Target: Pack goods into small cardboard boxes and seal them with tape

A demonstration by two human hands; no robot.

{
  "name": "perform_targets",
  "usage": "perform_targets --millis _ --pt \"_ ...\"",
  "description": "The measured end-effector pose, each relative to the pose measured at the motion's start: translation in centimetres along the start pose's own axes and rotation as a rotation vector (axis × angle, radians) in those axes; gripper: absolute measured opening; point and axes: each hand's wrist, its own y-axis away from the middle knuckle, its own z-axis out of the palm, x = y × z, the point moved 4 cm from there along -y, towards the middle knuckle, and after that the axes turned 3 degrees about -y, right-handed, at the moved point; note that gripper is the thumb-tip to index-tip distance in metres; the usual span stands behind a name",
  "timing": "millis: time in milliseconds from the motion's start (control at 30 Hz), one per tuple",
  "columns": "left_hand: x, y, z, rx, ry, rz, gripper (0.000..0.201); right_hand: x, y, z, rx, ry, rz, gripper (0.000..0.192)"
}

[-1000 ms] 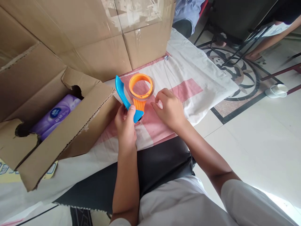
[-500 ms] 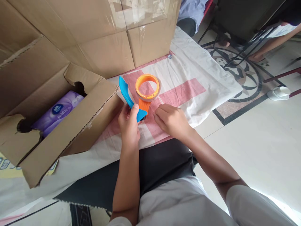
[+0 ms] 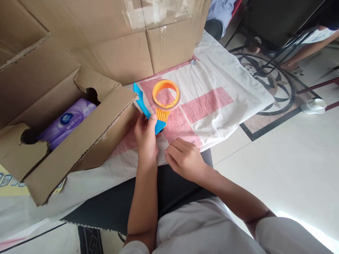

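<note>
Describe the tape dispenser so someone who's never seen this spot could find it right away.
Start at the open cardboard box on the left holding a purple pack. Just right of its flap, over the white and pink cloth, the left hand grips the tape dispenser. Nothing else there has its orange ring and blue handle.

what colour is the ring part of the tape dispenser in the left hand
Orange; the plastic tape dispenser's ring shows best in the head view, its handle blue in the left hand.
</note>
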Motion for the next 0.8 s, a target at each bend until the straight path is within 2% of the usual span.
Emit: perform_targets --millis 167,300,500,633,800 --pt "0.0 0.2 0.0 -0.014 0.03 -0.002 0.05 0.2 -0.1 1.4 -0.044 -0.03 0.119 0.023" --pt "-0.3 -0.2 0.0 -0.06 0.075 -0.001 0.038 0.3 -0.1 2.0 -0.03 -0.075 0.181 0.02" --pt "-0.3 -0.4 0.1 -0.07 0.143 0.006 0.027 0.1 -0.1 1.5 0.07 -0.133 0.1 0.022" --pt "0.0 0.1 0.3 -0.095 0.145 -0.009 0.029 -0.6 -0.1 1.1 0.128 -0.154 0.137 0.021" --pt "-0.1 0.2 0.2 -0.062 0.061 -0.027 0.037 -1.1 0.1 1.6 0.074 -0.177 0.218 0.022"
